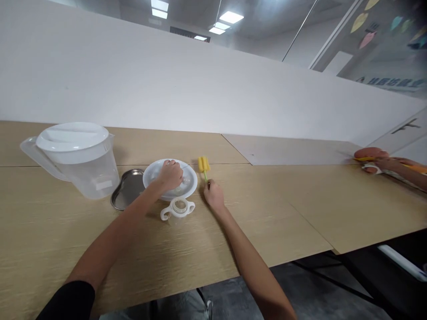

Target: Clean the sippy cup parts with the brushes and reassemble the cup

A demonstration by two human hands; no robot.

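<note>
Right of the white bowl (195, 181), your right hand (214, 196) grips the yellow sponge brush (203, 165) low, presumably keeping its head free; your left hand (171, 174) is over the bowl, its grip hidden.

I see a plain white wall (216, 98) running behind the pale wooden table (273, 222). Above it, ceiling lights (231, 17) glow, and off to the right coloured leaf shapes (359, 22) sit over blue lettering (393, 82). The floor (300, 302) is dark grey.
</note>
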